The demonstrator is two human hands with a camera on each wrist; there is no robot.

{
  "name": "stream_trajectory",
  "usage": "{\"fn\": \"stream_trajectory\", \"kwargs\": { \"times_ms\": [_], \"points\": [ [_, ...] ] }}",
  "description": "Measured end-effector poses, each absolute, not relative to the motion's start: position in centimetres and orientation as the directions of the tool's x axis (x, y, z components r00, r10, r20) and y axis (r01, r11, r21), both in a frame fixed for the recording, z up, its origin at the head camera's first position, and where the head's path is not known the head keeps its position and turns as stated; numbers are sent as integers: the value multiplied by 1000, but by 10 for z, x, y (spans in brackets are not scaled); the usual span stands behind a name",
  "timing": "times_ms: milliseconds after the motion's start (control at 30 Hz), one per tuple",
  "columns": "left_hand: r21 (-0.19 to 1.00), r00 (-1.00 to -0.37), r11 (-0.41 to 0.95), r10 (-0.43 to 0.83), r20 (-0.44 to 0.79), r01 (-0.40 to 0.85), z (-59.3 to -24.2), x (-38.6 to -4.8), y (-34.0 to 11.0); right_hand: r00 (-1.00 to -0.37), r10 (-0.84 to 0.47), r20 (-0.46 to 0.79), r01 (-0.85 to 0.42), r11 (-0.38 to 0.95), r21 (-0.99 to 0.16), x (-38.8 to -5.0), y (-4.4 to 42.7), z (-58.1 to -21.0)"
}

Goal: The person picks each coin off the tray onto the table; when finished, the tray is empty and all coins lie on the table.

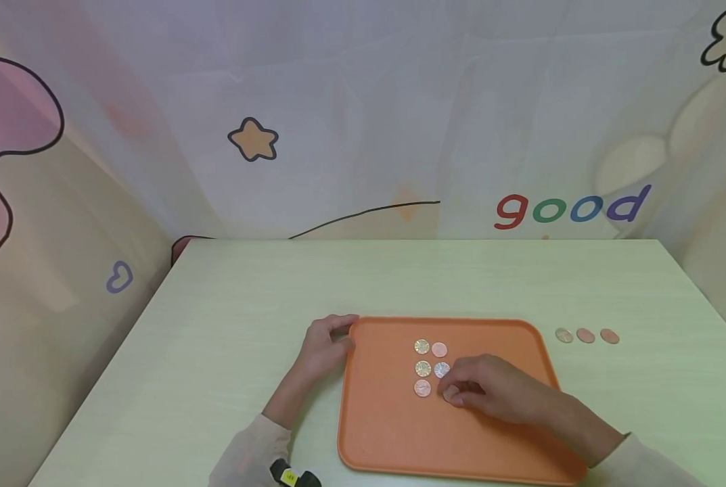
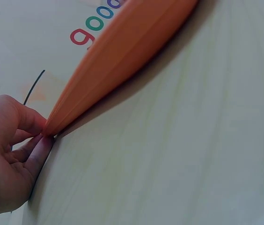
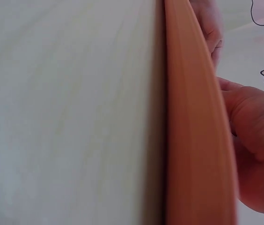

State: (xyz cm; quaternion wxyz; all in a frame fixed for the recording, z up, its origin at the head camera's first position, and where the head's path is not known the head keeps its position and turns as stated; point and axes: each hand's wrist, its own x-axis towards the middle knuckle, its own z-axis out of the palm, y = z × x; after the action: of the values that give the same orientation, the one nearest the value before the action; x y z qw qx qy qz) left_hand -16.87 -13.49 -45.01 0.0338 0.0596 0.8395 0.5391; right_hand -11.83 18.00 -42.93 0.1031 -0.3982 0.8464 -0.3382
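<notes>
An orange tray (image 1: 387,433) lies on the table, with several coins in two columns on it. Among them are a gold coin (image 1: 421,347), a pinkish coin (image 1: 422,388) and a silver coin (image 1: 442,370). At the lower end of the right-hand column, my right hand (image 1: 499,392) pinches a coin (image 1: 448,392) mostly hidden by the fingers. My left hand (image 1: 322,348) holds the tray's far left corner, thumb and fingers at the rim. In the left wrist view, that hand (image 2: 8,154) meets the tray corner (image 2: 52,126).
Right of the tray, a row of three coins lies on the pale table (image 1: 247,291): a dull gold coin (image 1: 564,335), a copper coin (image 1: 585,335) and another copper coin (image 1: 609,336). A printed backdrop (image 1: 363,122) stands behind the table. A black strap (image 1: 296,475) shows near my left sleeve.
</notes>
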Motion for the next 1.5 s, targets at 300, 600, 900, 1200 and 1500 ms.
{"fn": "stream_trajectory", "kwargs": {
  "times_ms": [300, 600, 900, 1200, 1500],
  "points": [
    [909, -991, 412, 131, -1, 53, -449, -168, -135, -659, -742, 122, -628, 453, -633, -119, 183, -432],
    [915, -991, 401, 133, -8, 46, -450, -167, -135, -664, -744, 79, -595, 460, -659, -119, 185, -430],
    [912, -991, 407, 133, -4, 51, -450, -168, -136, -724, -690, 23, -457, 454, -765, -120, 187, -435],
    [913, -991, 404, 136, -4, 52, -453, -169, -136, -814, -581, 25, -306, 392, -867, -119, 193, -434],
    [906, -990, 418, 138, 6, 64, -453, -170, -136, -850, -527, 23, -258, 378, -889, -120, 207, -430]
  ]
}}
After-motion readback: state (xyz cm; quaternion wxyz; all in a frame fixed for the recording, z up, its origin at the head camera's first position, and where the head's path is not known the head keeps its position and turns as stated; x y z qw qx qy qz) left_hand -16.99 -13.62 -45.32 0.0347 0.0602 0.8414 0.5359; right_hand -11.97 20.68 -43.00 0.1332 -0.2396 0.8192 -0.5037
